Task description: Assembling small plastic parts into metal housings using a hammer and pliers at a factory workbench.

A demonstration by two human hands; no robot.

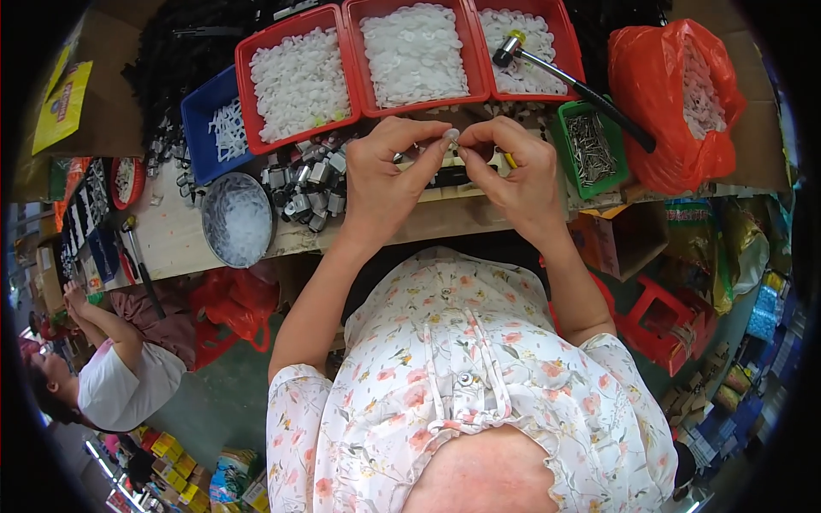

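Note:
My left hand (pixel 383 175) and my right hand (pixel 523 173) meet above the table's front edge, thumbs and forefingers pinched together. Between their fingertips is a small whitish round plastic part (pixel 451 134), largely covered by the fingers. Its lower end is too small to make out. Beneath my hands lies a dark bar (pixel 448 177) on the wooden tabletop (pixel 410 221). Close by my left hand spreads a heap of small silver metal and black pieces (pixel 310 181). Beside my right hand stands a green tray (pixel 559 137) of metal pins or screws.
Red trays (pixel 352 56) of white plastic parts line the back, with a mallet (pixel 560 77) across the right one. A red plastic bag (pixel 633 94) stands at right. A metal bowl (pixel 208 224) and blue tray (pixel 195 141) are leftward. Another person (pixel 128 380) sits at left.

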